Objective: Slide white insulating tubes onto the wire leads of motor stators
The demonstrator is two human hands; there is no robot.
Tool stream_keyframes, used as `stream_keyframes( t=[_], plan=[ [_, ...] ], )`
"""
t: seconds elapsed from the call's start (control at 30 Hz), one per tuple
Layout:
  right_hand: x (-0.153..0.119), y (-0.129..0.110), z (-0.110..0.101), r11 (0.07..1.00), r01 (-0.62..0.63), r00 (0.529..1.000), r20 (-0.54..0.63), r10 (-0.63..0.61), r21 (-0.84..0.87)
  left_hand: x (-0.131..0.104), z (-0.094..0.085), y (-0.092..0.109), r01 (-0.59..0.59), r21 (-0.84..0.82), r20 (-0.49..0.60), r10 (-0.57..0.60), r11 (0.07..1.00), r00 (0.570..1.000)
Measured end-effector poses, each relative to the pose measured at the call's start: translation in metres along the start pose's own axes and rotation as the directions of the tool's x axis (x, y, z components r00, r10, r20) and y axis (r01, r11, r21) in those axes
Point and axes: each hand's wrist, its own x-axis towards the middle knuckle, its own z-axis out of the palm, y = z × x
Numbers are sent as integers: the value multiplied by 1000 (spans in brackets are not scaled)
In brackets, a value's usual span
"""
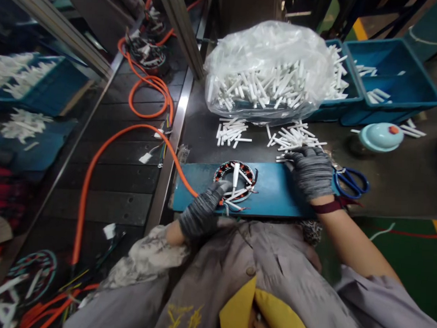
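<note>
A ring-shaped motor stator with orange and black windings lies on a blue mat. White sleeves cover some of its leads, and an orange cable runs to its lower left. My left hand, in a grey knit glove, is closed at the ring's lower left edge, thumb over the rim. Wearing a matching glove, my right hand is at the near side of a loose pile of white sleeves. Its fingertips pinch at a white sleeve; the palm side is hidden.
Behind lie a smaller sleeve pile, a plastic bag of sleeves and a blue bin. To the right are blue-handled scissors and a light-blue round-topped container. A slatted conveyor carrying cables runs along the left.
</note>
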Motion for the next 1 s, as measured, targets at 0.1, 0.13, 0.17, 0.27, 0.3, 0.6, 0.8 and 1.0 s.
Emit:
stream_keyframes(
  t=[0.1,0.13,0.17,0.27,0.3,0.6,0.8,1.0],
  plan=[
    [5,19,4,998,47,997,56,-44,-52,1,-20,-24,-144,-206,83,164,968,983],
    [6,23,8,997,61,997,48,-59,-44,2,-24,-29,-163,-208,98,187,964,977],
    [7,26,11,997,68,997,25,-67,-24,2,-25,-32,-169,-174,106,189,970,976],
    [9,29,17,989,76,994,-89,-65,125,5,-16,-22,-107,92,59,102,990,993],
    [8,27,16,977,81,990,-129,-56,199,6,-11,-15,-69,200,32,64,977,997],
    [-34,-24,-17,677,14,998,-50,34,736,13,0,11,-77,444,-130,149,893,980],
    [-24,-16,-11,574,27,995,36,-98,819,12,0,8,-124,422,-206,229,898,951],
    [-2,-21,-15,632,404,865,-51,-500,661,13,1,12,-95,443,-102,156,891,983]
  ],
)
